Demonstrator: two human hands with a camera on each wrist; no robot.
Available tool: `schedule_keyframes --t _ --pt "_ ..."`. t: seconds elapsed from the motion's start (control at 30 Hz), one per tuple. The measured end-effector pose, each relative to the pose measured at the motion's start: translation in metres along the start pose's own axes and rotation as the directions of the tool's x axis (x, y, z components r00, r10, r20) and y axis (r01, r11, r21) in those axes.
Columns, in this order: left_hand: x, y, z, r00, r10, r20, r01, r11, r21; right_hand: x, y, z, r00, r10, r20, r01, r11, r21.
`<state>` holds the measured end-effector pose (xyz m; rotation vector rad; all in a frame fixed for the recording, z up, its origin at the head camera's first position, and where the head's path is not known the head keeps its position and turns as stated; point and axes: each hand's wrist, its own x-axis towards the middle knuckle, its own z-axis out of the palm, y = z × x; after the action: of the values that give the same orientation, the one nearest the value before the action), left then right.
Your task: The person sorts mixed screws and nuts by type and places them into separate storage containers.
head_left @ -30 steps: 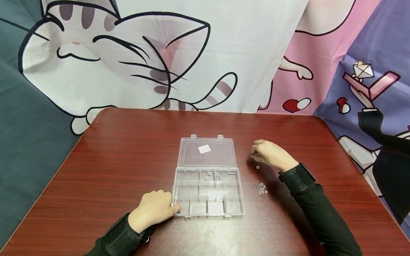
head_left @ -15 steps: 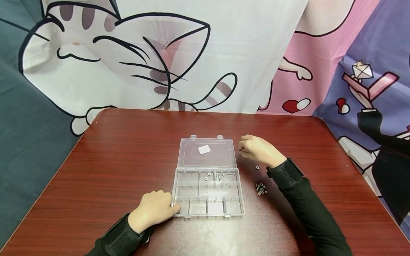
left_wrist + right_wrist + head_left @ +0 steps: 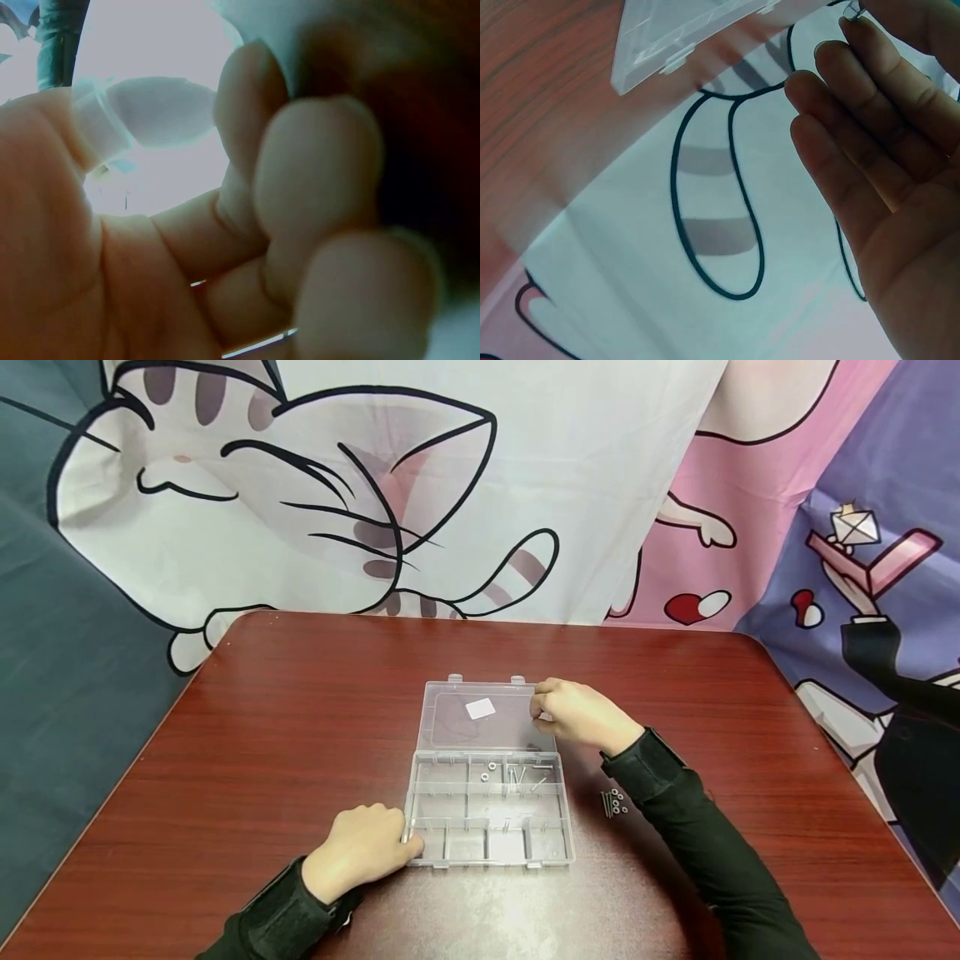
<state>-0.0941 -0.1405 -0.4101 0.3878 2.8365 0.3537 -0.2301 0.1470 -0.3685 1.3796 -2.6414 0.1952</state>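
A clear plastic compartment box (image 3: 465,845) lies on the table with its lid (image 3: 450,727) folded back flat. My left hand (image 3: 363,847) grips its front left corner, thumb over the wall; the left wrist view shows the fingers (image 3: 319,165) curled. Over the lid's right side, my right hand (image 3: 581,714) is raised, pinching a small shiny metal nut (image 3: 853,10) between thumb and fingertips; it is partly hidden. Two nuts (image 3: 492,767) sit in a back middle compartment, and several screws (image 3: 517,775) lie in the back right ones.
Right of the box, several screws (image 3: 606,804) and nuts (image 3: 617,803) lie in a small group on the brown table (image 3: 247,760). A white label (image 3: 480,708) is on the lid. A printed cloth (image 3: 585,485) hangs behind the table's far edge.
My right hand has moved left, from the table beside the lid to above the lid. A loose nut seen earlier on the table is now hidden behind the right arm. The left hand stays put.
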Motion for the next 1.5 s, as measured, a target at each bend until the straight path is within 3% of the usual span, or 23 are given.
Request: schedule_keyframes --t 0.9,1.13,1.5 --pt "-0.001 0.000 0.000 1.000 0.001 -0.010 -0.001 1.000 0.018 0.032 -0.049 0.011 0.981 -0.196 0.007 0.196 0.979 -0.051" --pt "0.000 -0.001 0.001 1.000 0.005 -0.014 -0.004 1.000 0.022 0.037 -0.057 0.010 0.978 -0.199 0.060 0.203 0.977 -0.063" --pt "0.000 0.000 0.000 1.000 0.000 -0.017 0.000 1.000 0.024 0.038 -0.059 0.009 0.977 -0.200 0.068 0.205 0.976 -0.068"
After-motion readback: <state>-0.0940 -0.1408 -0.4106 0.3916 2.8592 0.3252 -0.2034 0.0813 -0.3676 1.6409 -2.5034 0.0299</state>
